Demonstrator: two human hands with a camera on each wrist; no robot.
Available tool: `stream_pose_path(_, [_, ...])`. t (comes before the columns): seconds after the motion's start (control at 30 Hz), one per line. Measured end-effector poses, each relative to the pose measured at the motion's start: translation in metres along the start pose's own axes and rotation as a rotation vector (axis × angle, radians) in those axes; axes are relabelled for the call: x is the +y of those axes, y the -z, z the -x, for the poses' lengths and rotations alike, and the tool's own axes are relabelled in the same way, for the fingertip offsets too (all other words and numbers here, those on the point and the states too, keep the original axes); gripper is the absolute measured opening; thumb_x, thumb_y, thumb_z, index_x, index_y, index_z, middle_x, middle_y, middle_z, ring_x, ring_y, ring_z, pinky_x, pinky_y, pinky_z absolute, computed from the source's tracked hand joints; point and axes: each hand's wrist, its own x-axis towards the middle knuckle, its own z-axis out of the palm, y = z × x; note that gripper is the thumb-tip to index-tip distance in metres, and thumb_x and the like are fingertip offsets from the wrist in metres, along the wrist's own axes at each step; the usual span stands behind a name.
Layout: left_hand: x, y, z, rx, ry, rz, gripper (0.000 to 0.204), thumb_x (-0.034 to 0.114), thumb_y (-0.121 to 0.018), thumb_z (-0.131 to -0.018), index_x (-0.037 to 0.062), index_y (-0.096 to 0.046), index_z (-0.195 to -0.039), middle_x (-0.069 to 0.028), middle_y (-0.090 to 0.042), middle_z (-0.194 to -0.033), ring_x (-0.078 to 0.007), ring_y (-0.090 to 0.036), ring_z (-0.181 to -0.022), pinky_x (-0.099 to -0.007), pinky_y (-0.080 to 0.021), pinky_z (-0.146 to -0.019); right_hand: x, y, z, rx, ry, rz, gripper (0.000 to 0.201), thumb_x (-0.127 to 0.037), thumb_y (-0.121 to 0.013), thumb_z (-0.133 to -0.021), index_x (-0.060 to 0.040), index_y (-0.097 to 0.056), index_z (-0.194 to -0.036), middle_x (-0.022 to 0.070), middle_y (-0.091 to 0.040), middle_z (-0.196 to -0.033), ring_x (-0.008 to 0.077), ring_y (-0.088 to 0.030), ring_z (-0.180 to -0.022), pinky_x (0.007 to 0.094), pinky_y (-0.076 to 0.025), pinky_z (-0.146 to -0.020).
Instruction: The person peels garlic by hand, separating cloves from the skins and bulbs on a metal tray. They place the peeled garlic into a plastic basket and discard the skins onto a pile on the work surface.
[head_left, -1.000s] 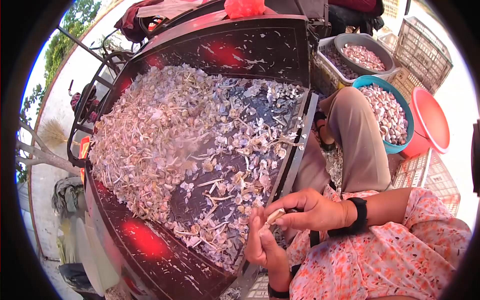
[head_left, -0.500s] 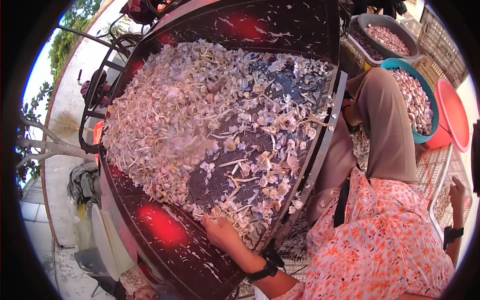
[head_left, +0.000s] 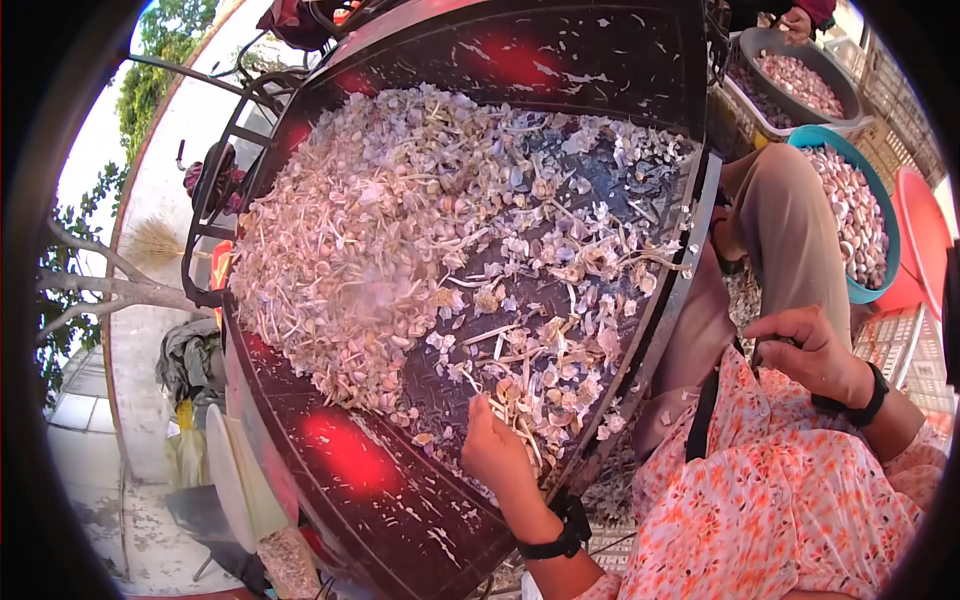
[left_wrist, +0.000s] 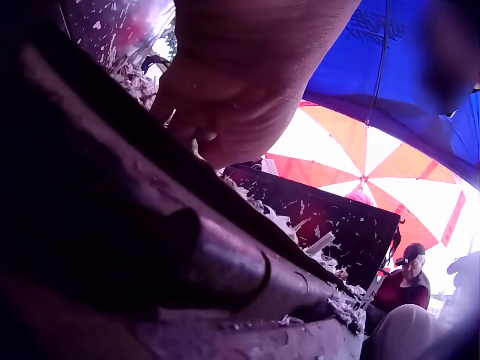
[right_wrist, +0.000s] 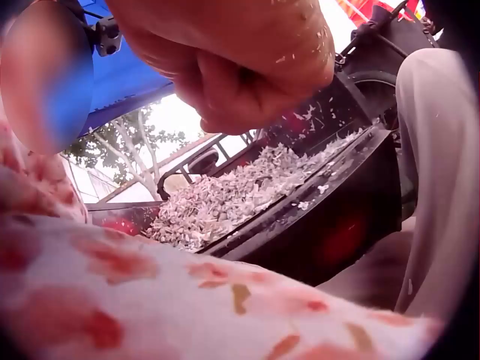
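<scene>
In the head view my left hand (head_left: 497, 450) is low over the near edge of a heap of dry garlic skins and stalks (head_left: 350, 230). Its fingers are bent together, and a thin garlic stalk (head_left: 470, 380) shows right at the fingertips. Pale bits also show by those fingers in the left wrist view. My right hand (head_left: 805, 350) hovers above my lap, away from the heap. In the right wrist view its fingers (right_wrist: 225, 90) curl in toward the palm, with no garlic showing between them.
The heap lies in a dark metal cart bed (head_left: 400, 500) with raised walls. At the right stand a teal basin (head_left: 860, 215) of garlic cloves, a red basin (head_left: 925, 235), and a grey tub (head_left: 800, 80) of garlic with another person's hand (head_left: 797, 25) over it.
Both hands were together on a garlic piece; they parted, the left reaching into the heap and the right going far right. Now the left has drawn back slightly and the right is above the lap.
</scene>
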Motion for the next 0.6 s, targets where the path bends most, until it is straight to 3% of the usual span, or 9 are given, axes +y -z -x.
stream_pose_path(0.07, [0.004,0.001,-0.006,0.110,-0.069,-0.020,0.022,0.013,-0.053,-0.084,0.0062,-0.065,-0.101,-0.0146,-0.067,-0.087,-0.0324,-0.065,-0.076,-0.0376,-0.052,-0.065,0.004,-0.006,-0.009,-0.113,0.070,0.072,0.018,-0.004,-0.056,-0.086,0.0031,-0.061,-0.102,0.0042,-0.060,-0.072,0.0084,-0.056,-0.064,0.0248,-0.046,-0.060])
stream_pose_path(0.17, [0.032,0.002,-0.025,-0.178,0.014,-0.172,0.016,0.016,-0.055,-0.083,0.0091,-0.066,-0.092,-0.0148,-0.066,-0.076,-0.0339,-0.064,-0.071,-0.0417,-0.050,-0.061,-0.003,-0.019,-0.029,-0.218,0.345,0.194,0.018,-0.004,-0.056,-0.086,0.0013,-0.061,-0.103,0.0092,-0.062,-0.073,0.0129,-0.059,-0.064,0.0264,-0.047,-0.062])
stream_pose_path(0.23, [0.036,0.001,-0.034,-0.417,0.059,-0.400,0.020,0.017,-0.062,-0.079,0.0069,-0.068,-0.094,-0.0169,-0.065,-0.081,-0.0356,-0.063,-0.074,-0.0417,-0.049,-0.065,-0.011,-0.030,-0.037,-0.253,0.274,0.141,0.020,-0.005,-0.058,-0.085,-0.0002,-0.062,-0.103,0.0127,-0.063,-0.076,0.0159,-0.061,-0.067,0.0273,-0.048,-0.063])
stream_pose_path(0.3, [0.029,-0.002,-0.035,-0.386,0.037,-0.418,0.016,0.018,-0.062,-0.078,0.0055,-0.068,-0.086,-0.0170,-0.063,-0.076,-0.0382,-0.060,-0.072,-0.0432,-0.048,-0.062,-0.015,-0.044,-0.047,-0.340,0.270,0.097,0.021,-0.006,-0.059,-0.084,-0.0009,-0.062,-0.104,0.0141,-0.064,-0.079,0.0167,-0.063,-0.070,0.0286,-0.049,-0.065])
stream_pose_path(0.4, [0.025,0.005,-0.036,-0.429,-0.015,-0.394,0.016,0.016,-0.065,-0.076,0.0040,-0.067,-0.087,-0.0158,-0.063,-0.071,-0.0273,-0.063,-0.063,-0.0364,-0.047,-0.058,-0.017,-0.067,-0.061,-0.375,0.298,0.062,0.022,-0.010,-0.058,-0.086,-0.0011,-0.062,-0.106,0.0155,-0.065,-0.086,0.0172,-0.064,-0.075,0.0304,-0.049,-0.067])
stream_pose_path(0.47, [0.035,0.016,-0.029,-0.339,0.173,0.183,0.012,0.011,-0.063,-0.078,0.0047,-0.067,-0.087,-0.0146,-0.060,-0.065,-0.0239,-0.059,-0.055,-0.0326,-0.045,-0.055,-0.013,-0.086,-0.072,-0.365,0.290,0.041,0.023,-0.013,-0.058,-0.087,-0.0006,-0.061,-0.106,0.0158,-0.065,-0.088,0.0181,-0.064,-0.077,0.0310,-0.049,-0.068])
stream_pose_path(0.5, [0.047,0.019,-0.023,-0.343,0.170,0.192,0.012,0.011,-0.063,-0.078,0.0047,-0.067,-0.087,-0.0146,-0.060,-0.065,-0.0239,-0.059,-0.055,-0.0326,-0.045,-0.055,-0.012,-0.093,-0.076,-0.361,0.278,0.022,0.025,-0.015,-0.057,-0.088,-0.0001,-0.061,-0.107,0.0162,-0.065,-0.090,0.0189,-0.064,-0.078,0.0316,-0.049,-0.069])
stream_pose_path(0.57, [0.078,0.027,-0.006,-0.223,0.151,0.567,0.019,0.003,-0.068,-0.075,-0.0001,-0.067,-0.094,-0.0056,-0.062,-0.066,-0.0030,-0.051,-0.063,-0.0225,-0.042,-0.056,-0.019,-0.108,-0.083,-0.368,0.209,0.005,0.026,-0.018,-0.057,-0.088,0.0004,-0.060,-0.107,0.0162,-0.065,-0.091,0.0193,-0.063,-0.079,0.0315,-0.049,-0.070])
stream_pose_path(0.6, [0.092,0.031,-0.001,-0.231,0.152,0.585,0.019,0.003,-0.068,-0.075,-0.0001,-0.067,-0.094,-0.0056,-0.062,-0.066,-0.0030,-0.051,-0.063,-0.0225,-0.042,-0.056,-0.021,-0.114,-0.085,-0.374,0.148,-0.018,0.028,-0.020,-0.057,-0.089,0.0009,-0.060,-0.107,0.0163,-0.065,-0.092,0.0197,-0.063,-0.080,0.0313,-0.049,-0.070])
